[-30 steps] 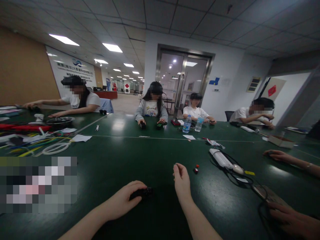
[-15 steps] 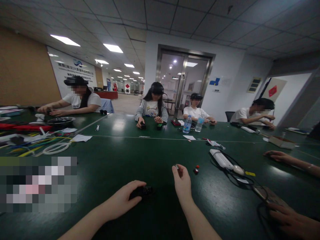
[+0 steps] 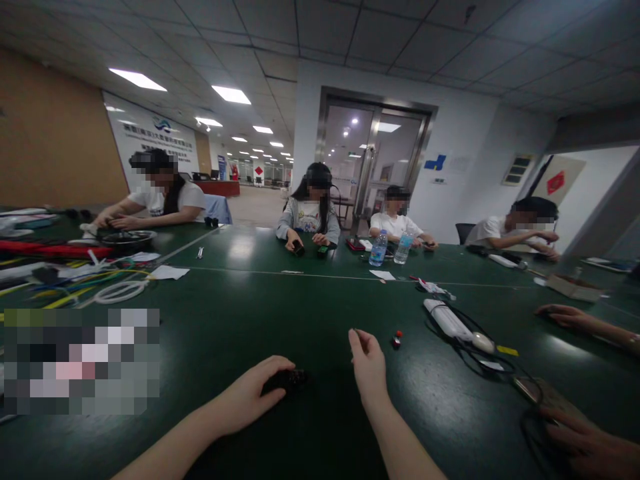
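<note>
My left hand [image 3: 255, 393] lies low over the dark green table [image 3: 300, 313], thumb and fingers closed around a small black object [image 3: 297, 377]. Its top looks textured, but it is too dark to tell its kind. To the right, my right hand [image 3: 369, 363] is raised a little, with thumb and index finger pinched together. Whatever sits in that pinch is too small to make out. Just beyond it on the right, a small red and dark piece with an orange-red top [image 3: 397, 340] stands on the table.
A white power strip [image 3: 447, 320] with black cables lies to the right, near a co-worker's hands [image 3: 575, 319]. Water bottles [image 3: 379, 249] stand farther back. Coloured cables and a white coil [image 3: 120, 291] spread at the left. Several people sit around the table.
The view has shifted slightly, so everything sits a bit farther right. My right fingertips have turned slightly, and the small piece in them shows less. My left hand keeps its hold.
</note>
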Demonstrator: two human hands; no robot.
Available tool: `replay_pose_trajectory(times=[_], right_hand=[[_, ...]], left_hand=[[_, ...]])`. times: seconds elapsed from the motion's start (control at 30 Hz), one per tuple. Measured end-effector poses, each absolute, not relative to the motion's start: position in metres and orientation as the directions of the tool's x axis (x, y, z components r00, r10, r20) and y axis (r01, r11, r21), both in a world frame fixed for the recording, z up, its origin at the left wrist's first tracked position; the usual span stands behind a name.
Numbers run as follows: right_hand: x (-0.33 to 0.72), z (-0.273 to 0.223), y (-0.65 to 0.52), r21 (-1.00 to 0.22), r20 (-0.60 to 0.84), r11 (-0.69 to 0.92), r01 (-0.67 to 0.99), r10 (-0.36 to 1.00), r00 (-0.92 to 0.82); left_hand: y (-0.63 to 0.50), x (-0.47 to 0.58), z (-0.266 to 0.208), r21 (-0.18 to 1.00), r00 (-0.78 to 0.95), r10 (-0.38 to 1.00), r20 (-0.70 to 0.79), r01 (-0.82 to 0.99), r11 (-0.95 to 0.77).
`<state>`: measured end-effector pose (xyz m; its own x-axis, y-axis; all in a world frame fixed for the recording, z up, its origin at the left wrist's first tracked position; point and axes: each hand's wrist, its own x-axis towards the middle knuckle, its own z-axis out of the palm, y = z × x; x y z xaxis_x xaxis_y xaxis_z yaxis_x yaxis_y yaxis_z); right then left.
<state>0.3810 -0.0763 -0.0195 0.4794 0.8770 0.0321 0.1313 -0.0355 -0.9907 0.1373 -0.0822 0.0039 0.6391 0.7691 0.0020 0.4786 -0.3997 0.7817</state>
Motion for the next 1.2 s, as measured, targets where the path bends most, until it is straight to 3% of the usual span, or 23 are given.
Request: replay_pose_trajectory(times=[0.33, 0.57, 0.83, 1.2], right_hand=[[0.375, -0.015, -0.079, -0.979, 0.128, 0.047, 0.200, 0.902, 0.412], [0.354, 0.000, -0.094, -0.924, 0.159, 0.135, 0.357, 0.986, 0.039], [0.334, 0.001, -0.104, -0.796, 0.108, 0.244, 0.554, 0.958, -0.267], [0.333, 0.000, -0.103, -0.754, 0.070, 0.252, 0.607, 0.949, -0.308]], left_hand=[[-0.081, 0.135, 0.002, 0.782, 0.635, 0.772, -0.017, 0.490, -0.385], [-0.081, 0.136, -0.002, 0.785, 0.588, 0.808, -0.023, 0.512, -0.350], [-0.083, 0.140, 0.005, 0.785, 0.629, 0.776, 0.037, 0.462, -0.412], [-0.083, 0.141, 0.005, 0.758, 0.639, 0.765, 0.079, 0.461, -0.462]])
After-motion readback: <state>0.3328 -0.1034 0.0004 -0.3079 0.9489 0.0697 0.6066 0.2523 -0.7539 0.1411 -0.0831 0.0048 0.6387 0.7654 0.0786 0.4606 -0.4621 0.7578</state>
